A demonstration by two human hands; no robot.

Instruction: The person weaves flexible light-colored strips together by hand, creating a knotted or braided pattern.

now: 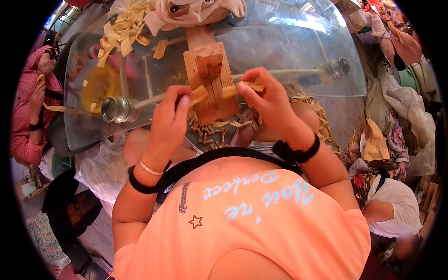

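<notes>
At the left side of the wooden board (214, 106), the left hand (170, 113) pinches a pale yellow strip (199, 94) between thumb and forefinger, its free end over the board. At the board's right side, the right hand (269, 99) is closed by thumb and fingers on a second strip (229, 91), whose tip lies over the board, apart from the first. Below the board's near end lie small knotted pieces (211, 136). A raised brown block (208, 65) stands on the board just beyond both strips. Left of the board are a round metal foot (117, 110) and a yellow basin (99, 91); a second metal foot (338, 69) is well to its right. Beyond, to its left, are a loose strip (160, 49) and a heap of strips (126, 29); a plush animal-faced cloth (193, 14) covers its far end.
</notes>
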